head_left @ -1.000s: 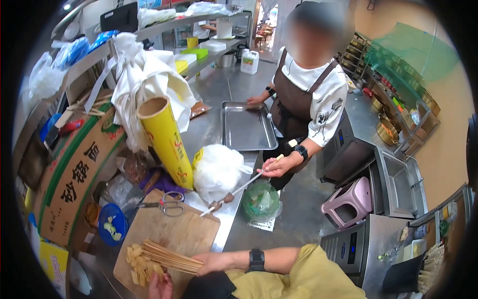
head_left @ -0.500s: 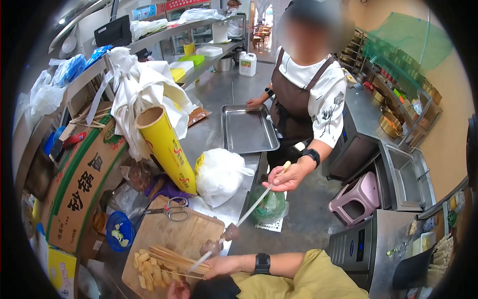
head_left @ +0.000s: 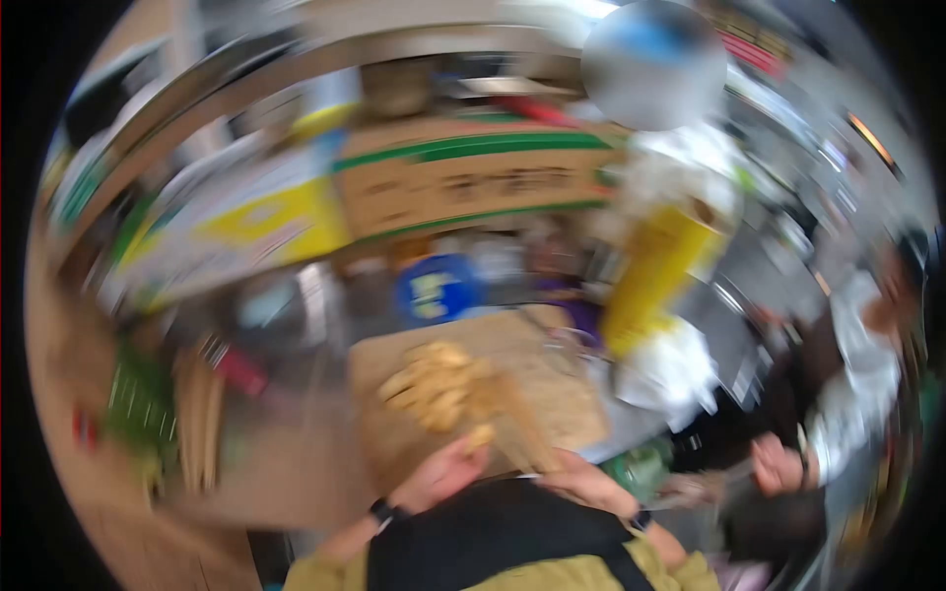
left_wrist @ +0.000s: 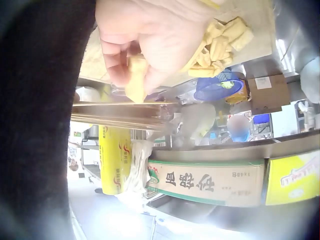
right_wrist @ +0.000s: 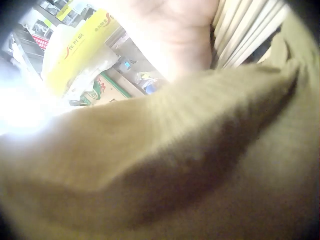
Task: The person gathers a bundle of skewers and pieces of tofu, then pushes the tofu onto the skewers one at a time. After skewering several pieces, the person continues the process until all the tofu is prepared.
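My left hand point(head_left: 445, 475) is at the near edge of a wooden cutting board point(head_left: 379, 345). Between thumb and fingers it pinches a pale-yellow food piece point(left_wrist: 136, 82), plain in the left wrist view. Several like pieces lie in a pile point(head_left: 434, 384) on the board. My right hand point(head_left: 591, 483) grips a bundle of thin wooden skewers point(head_left: 520, 424), which slants across the board beside the pile. In the right wrist view a sleeve point(right_wrist: 150, 160) covers most of the picture; part of the hand point(right_wrist: 172, 35) and the skewers point(right_wrist: 245, 30) show at the top.
Behind the board are a blue basket point(head_left: 439, 288), a long carton point(head_left: 473, 182) and a leaning yellow roll point(head_left: 660, 276). A white plastic bag point(head_left: 670, 364) sits at the board's right. Another person's hand point(head_left: 777, 463) is farther right. The head view is blurred.
The head view has swung left, so the board is now central and the other person is at the right edge. My left hand now shows a food piece in its fingers.
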The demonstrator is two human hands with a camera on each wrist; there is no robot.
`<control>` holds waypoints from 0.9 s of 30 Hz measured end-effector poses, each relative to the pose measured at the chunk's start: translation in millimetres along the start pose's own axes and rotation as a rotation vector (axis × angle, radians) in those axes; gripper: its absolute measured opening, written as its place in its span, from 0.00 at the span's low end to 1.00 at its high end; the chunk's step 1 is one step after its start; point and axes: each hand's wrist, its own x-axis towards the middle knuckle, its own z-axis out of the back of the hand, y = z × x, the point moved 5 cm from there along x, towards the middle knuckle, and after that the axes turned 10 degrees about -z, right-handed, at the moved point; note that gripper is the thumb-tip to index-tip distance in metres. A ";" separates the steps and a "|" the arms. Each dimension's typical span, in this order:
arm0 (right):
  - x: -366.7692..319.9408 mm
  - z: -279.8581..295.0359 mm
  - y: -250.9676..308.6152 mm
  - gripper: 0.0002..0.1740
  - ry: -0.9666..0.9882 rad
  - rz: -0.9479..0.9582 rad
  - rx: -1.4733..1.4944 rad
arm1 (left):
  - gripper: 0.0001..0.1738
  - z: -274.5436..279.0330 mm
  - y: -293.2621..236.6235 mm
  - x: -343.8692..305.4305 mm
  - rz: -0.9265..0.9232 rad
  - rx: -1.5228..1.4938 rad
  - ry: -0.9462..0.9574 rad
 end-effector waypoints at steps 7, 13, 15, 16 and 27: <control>-7.1 -25.6 15.7 0.13 -0.022 -0.140 -0.036 | 0.20 -21.8 -33.7 -25.4 -0.372 -0.101 -0.062; 4.0 -40.6 23.8 0.14 -0.013 -0.150 -0.092 | 0.15 -13.5 -51.3 -17.1 -0.431 -0.064 -0.089; 5.6 -39.2 22.2 0.16 -0.028 -0.156 -0.098 | 0.15 -12.0 -57.3 -14.9 -0.440 -0.001 -0.082; 6.5 -39.0 21.1 0.16 -0.034 -0.159 -0.097 | 0.14 -12.7 -59.9 -14.5 -0.460 0.031 -0.091; 8.9 -41.4 22.9 0.20 -0.020 -0.178 -0.011 | 0.16 -43.2 -75.3 -7.1 -0.648 0.260 -0.140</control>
